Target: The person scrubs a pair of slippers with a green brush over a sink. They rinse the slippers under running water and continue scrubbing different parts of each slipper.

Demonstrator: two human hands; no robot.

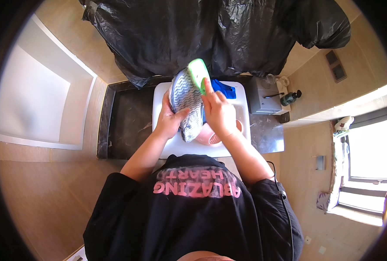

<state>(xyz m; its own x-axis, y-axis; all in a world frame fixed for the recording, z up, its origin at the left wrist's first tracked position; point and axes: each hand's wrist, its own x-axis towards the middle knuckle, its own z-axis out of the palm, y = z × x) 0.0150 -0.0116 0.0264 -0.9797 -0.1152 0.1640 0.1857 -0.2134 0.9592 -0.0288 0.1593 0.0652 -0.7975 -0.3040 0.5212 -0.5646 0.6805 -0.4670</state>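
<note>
My left hand [169, 118] grips a shoe [184, 98] with a grey-and-white zigzag pattern, tilted above the white washbasin [160, 91]. Around a green-and-white scrub brush [198, 72] my right hand [220, 109] is closed, its index finger stretched along the back. The brush lies against the upper right side of the shoe; its bristles are hidden. Below my right hand, a pink item [204, 137] with small holes, perhaps a slipper, sits in the basin. Something blue [224, 88] lies at the basin's back right, partly covered by my hand.
Dark stone countertop [131, 111] flanks the basin. A grey box [262, 98] and a dark pump bottle [289, 98] stand at right. Black plastic sheeting [187, 36] hangs behind the basin. A wall niche [33, 91] is at left, a window [371, 150] at right.
</note>
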